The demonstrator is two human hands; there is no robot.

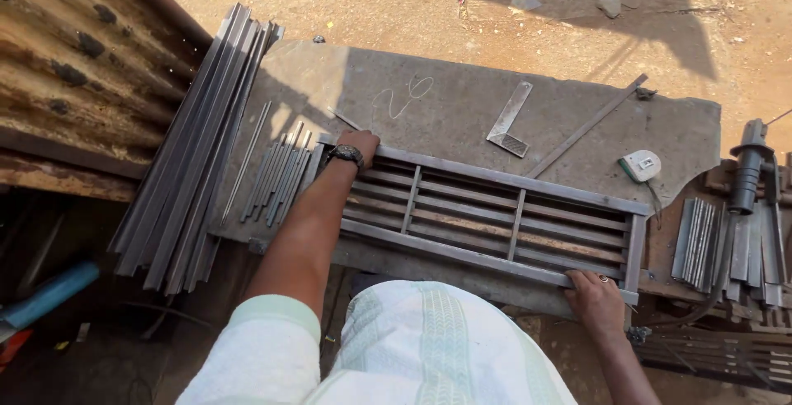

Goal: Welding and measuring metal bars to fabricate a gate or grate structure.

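metal grille frame (495,215) being held flat on the steel worktable (462,100).
long axis is running 10 to 4 o'clock; left hand (359,148) is being closed over the far-left corner, right hand (596,299) gripping the near-right corner.

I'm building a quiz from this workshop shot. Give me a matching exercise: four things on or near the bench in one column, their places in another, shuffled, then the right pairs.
Things:
1. flat metal L-shaped try square
2. round white tape measure
3. left hand with dark wristwatch
4. right hand with a ring

Places:
A. on the near right corner of the rectangular grey steel bar grille
B. on the bench beyond the grille, near the middle
C. on the grille's far left corner
D. near the bench's right edge, past the grille's right end

Pairs: 1-B, 2-D, 3-C, 4-A
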